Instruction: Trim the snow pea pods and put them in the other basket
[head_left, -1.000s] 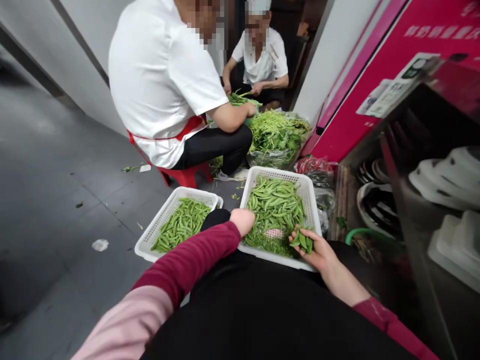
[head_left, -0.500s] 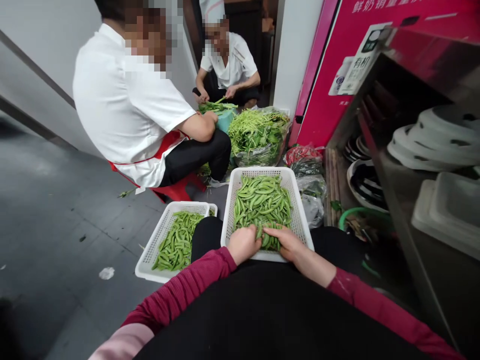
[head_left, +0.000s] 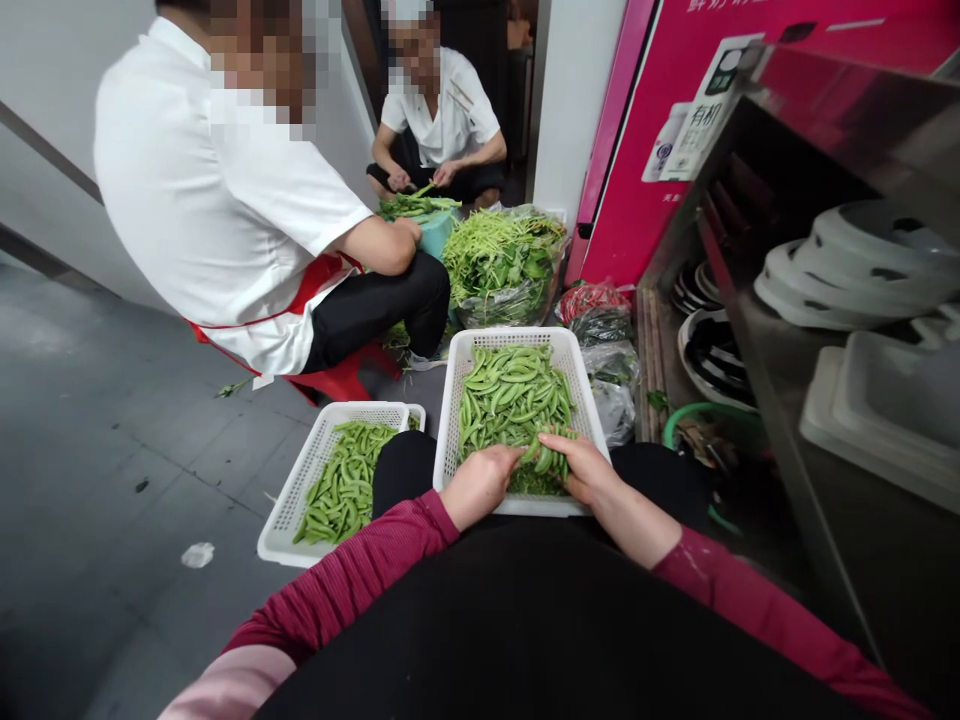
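A white plastic basket point(head_left: 595, 405) rests on my lap, heaped with green pea pods point(head_left: 510, 395). Over its near end, my right hand point(head_left: 589, 470) is closed around several pods, which stick out past the thumb. My left hand point(head_left: 480, 483) is beside it, fingers pinched together at the near end of those pods; whatever lies between its fingertips is too small to make out. Bits of green trimmings point(head_left: 536, 483) lie below the hands at the basket's near end. To the left, a second white basket point(head_left: 289, 515) on the floor holds more pea pods point(head_left: 346, 485).
A person in white point(head_left: 225, 200) sits on a red stool point(head_left: 349, 375) at left; another person point(head_left: 442, 110) squats behind. Leafy greens point(head_left: 502, 260) fill a bag ahead. Plastic bags point(head_left: 611, 375), a green-rimmed tub point(head_left: 679, 415) and a metal shelf with white dishes point(head_left: 862, 265) stand at right.
My hands have drawn slightly apart, and the pods in my right hand are lifted and fanned out more. The whole view has shifted a little, so the surroundings appear further left.
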